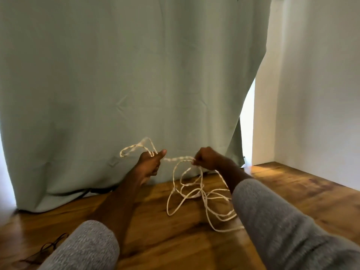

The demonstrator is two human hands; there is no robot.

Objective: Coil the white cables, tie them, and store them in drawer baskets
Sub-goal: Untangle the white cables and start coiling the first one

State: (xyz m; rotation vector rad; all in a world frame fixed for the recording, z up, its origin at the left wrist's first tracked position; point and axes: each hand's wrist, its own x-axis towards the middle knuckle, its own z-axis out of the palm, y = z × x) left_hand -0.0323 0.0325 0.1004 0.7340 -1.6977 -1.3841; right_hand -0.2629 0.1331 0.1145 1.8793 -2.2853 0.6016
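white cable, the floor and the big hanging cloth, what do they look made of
White cable: looks like a twisted pair with a matte plastic jacket, going by its spiral ridges; it could be cord. Floor: wood or wood-look laminate, with brown grain, plank lines and glossy glare. Cloth: pale green woven fabric, matte, with soft folds and creases.

We are viewing a wooden plank floor [159,248], lit brightest at its far right. Lying on it are the slack loops of a white cable [196,199], piling loosely near the centre; a pair of dark-framed glasses [43,250] is resting at lower left. The hem of a pale green curtain [58,199] is touching the boards behind.
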